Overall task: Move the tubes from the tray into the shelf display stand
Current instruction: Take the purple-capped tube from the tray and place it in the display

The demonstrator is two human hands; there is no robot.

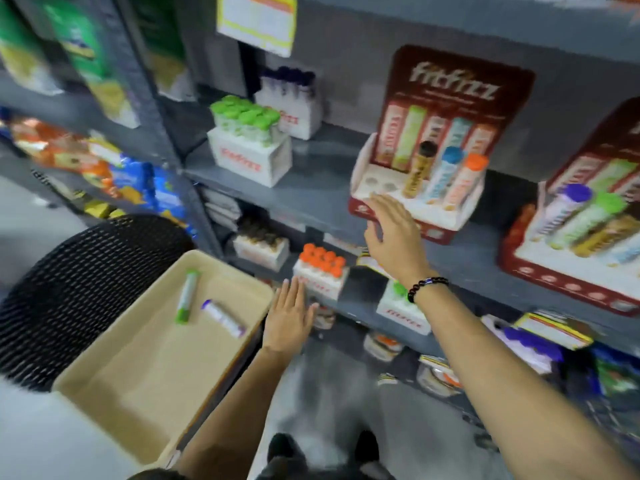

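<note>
A beige tray (114, 382) rests on a black woven chair at lower left. Two tubes lie in it: one with a green cap (187, 296) and one with a purple cap (224, 317). On the grey shelf stands a red display stand (429, 223). A black-capped (419, 171), a blue-capped (444, 174) and an orange-capped tube (465, 180) stand upright in it, and two holes at its left are bare. My right hand (393, 233) hovers flat and empty in front of the stand's left edge. My left hand (289, 317) is spread just right of the tray, holding nothing.
A second red stand (540, 271) with several tubes stands at the right. White boxes of green-capped (247, 147), purple-capped (291, 98) and orange-capped tubes (320, 271) sit on the shelves. Snack bags (104, 168) fill the left rack. The black chair (69, 289) is beside me.
</note>
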